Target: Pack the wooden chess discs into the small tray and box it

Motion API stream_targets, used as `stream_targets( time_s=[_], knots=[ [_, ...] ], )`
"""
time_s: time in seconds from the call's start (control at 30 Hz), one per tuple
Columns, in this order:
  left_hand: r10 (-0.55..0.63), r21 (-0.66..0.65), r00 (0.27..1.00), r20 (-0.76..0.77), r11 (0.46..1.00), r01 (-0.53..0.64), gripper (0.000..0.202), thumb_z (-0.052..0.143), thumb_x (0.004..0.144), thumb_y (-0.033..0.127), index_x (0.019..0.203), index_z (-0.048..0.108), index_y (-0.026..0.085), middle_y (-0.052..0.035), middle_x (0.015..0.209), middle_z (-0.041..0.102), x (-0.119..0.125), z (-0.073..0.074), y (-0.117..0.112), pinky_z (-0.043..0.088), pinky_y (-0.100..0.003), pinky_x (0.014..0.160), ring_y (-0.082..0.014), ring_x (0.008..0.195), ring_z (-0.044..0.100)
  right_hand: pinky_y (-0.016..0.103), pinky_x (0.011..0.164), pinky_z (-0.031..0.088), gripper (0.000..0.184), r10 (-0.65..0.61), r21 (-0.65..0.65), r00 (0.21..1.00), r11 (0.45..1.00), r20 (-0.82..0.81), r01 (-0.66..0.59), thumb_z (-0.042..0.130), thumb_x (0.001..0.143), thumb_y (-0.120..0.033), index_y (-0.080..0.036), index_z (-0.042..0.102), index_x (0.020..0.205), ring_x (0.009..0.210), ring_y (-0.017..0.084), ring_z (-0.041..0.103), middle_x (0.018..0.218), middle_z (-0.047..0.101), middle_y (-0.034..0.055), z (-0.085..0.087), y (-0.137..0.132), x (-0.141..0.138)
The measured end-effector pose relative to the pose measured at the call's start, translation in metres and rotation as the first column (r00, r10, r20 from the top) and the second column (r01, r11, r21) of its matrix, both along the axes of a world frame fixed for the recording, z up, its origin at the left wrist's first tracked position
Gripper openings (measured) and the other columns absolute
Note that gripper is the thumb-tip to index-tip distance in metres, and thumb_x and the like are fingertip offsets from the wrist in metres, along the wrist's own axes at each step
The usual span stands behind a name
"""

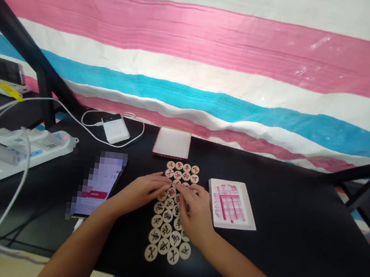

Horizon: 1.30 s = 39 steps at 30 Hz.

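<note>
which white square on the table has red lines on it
The card right of the game pieces; it shows a red grid, while the white square beyond the pieces is plain.

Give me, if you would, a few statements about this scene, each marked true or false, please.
1. The left hand and the right hand both touch the round chess pieces. True.
2. The pieces are stacked inside a box. False: they lie flat in a cluster on the black table.
3. A folded sheet with red grid lines lies to the right of the pieces. True.
4. The phone lies to the right of the right hand. False: it lies to the left of the left hand.
5. A white cable leads to the white power bank. True.
</note>
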<state>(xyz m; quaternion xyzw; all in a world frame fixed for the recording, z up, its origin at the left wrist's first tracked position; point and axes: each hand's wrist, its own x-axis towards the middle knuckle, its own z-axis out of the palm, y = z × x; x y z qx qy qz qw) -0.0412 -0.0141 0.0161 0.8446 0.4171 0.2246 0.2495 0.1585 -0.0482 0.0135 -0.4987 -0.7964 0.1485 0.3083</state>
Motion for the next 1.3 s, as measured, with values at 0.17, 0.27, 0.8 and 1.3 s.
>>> stream_targets(
  time_s=[0.17, 0.27, 0.8, 1.3],
  knots=[
    [-0.008, 0.001, 1.0, -0.011, 1.0, 0.008, 0.031, 0.04, 0.09, 0.032, 0.113, 0.059, 0.023, 0.0009, 0.116, 0.062, 0.003, 0.001, -0.001, 0.036, -0.035, 0.105, -0.0153, 0.112, 0.053, 0.043, 0.09, 0.035, 0.039, 0.049, -0.028, 0.999, 0.998, 0.018, -0.048, 0.041, 0.08, -0.01, -0.023, 0.056, 0.114, 0.104, 0.023, 0.046, 0.112, 0.063, 0.0015, 0.002, -0.003, -0.003],
    [-0.037, 0.006, 0.999, -0.004, 0.999, 0.037, 0.031, 0.041, 0.09, 0.031, 0.116, 0.057, 0.023, 0.0006, 0.118, 0.06, 0.006, 0.004, -0.002, 0.033, -0.036, 0.107, -0.0149, 0.113, 0.052, 0.045, 0.095, 0.031, 0.04, 0.047, 0.014, 0.999, 0.999, 0.006, -0.047, 0.043, 0.078, -0.008, -0.022, 0.057, 0.112, 0.107, 0.023, 0.045, 0.111, 0.063, 0.0017, 0.001, -0.001, 0.001],
    [-0.036, -0.005, 0.999, 0.0, 0.999, 0.036, 0.024, 0.048, 0.087, 0.032, 0.097, 0.067, 0.02, -0.0016, 0.097, 0.068, -0.007, 0.022, -0.007, 0.046, -0.025, 0.088, -0.0138, 0.095, 0.059, 0.035, 0.071, 0.033, 0.024, -0.234, -0.056, 0.964, 0.969, 0.13, 0.242, 0.051, 0.073, -0.01, -0.022, 0.071, 0.074, 0.071, 0.019, 0.049, 0.068, 0.066, 0.0029, 0.019, 0.006, 0.017],
    [-0.103, -0.119, 0.993, -0.052, 0.988, 0.097, 0.027, 0.044, 0.089, 0.035, 0.106, 0.064, 0.028, 0.0042, 0.1, 0.068, -0.012, 0.017, -0.008, 0.044, -0.024, 0.078, -0.0135, 0.084, 0.051, 0.035, 0.071, 0.036, 0.041, 0.152, -0.203, 0.986, 0.97, 0.066, -0.136, 0.046, 0.078, -0.009, -0.028, 0.061, 0.111, 0.084, 0.019, 0.047, 0.113, 0.063, -0.0024, 0.015, -0.014, 0.0]
  ],
)
